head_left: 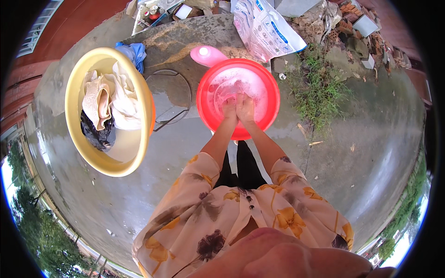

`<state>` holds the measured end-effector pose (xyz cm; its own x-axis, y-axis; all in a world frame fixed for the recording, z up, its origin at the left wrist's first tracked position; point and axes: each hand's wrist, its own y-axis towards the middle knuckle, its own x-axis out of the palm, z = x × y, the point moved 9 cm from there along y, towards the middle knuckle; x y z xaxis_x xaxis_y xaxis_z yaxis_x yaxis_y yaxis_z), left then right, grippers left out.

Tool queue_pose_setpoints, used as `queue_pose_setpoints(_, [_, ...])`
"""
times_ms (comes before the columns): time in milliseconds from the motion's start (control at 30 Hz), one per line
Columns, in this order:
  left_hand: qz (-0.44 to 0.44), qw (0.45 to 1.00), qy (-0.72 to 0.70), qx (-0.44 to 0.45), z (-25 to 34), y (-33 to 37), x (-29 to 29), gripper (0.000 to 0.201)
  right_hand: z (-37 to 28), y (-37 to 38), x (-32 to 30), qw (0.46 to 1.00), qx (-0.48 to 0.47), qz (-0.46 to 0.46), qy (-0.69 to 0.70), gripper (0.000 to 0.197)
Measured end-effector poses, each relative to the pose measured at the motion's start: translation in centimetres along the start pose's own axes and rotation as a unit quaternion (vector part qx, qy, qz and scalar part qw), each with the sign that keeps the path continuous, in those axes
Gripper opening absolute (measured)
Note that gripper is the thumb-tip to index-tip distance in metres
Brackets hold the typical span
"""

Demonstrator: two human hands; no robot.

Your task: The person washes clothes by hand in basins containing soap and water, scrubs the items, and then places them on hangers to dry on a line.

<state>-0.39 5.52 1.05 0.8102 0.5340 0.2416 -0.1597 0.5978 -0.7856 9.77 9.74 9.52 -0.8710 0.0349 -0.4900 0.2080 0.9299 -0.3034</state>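
Note:
A red plastic basin full of soapy water stands on the wet concrete in front of me. Both my hands are in it, pressed side by side. My left hand and my right hand clutch a pale piece of cloth under the foam; the cloth is mostly hidden by suds. My floral sleeves show below.
A yellow basin with beige, white and dark laundry sits at the left, a blue cloth behind it. A pink scoop lies behind the red basin. A round metal drain cover, a white plastic bag, rubble and weeds surround them.

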Motion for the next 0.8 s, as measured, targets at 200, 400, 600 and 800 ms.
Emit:
queue_pose_setpoints(200, [0.081,0.965,0.209,0.133,2.0,0.8,-4.1,0.035,3.4,1.5,3.3,0.994,0.026,-0.102,0.023,0.036])
queue_pose_setpoints(400, [-0.016,0.99,0.077,-0.113,-2.2,0.7,-3.5,0.049,9.7,2.5,3.3,0.984,0.062,-0.045,-0.159,0.032])
queue_pose_setpoints(600, [-0.104,0.973,-0.099,-0.181,-0.2,-1.9,-2.6,0.048,-1.5,-3.5,1.4,0.992,-0.084,-0.091,0.03,0.03])
queue_pose_setpoints(800, [-0.08,0.989,-0.086,-0.089,0.0,-2.0,-0.2,0.036,-3.6,-3.3,0.4,0.995,-0.067,-0.077,0.005,0.025])
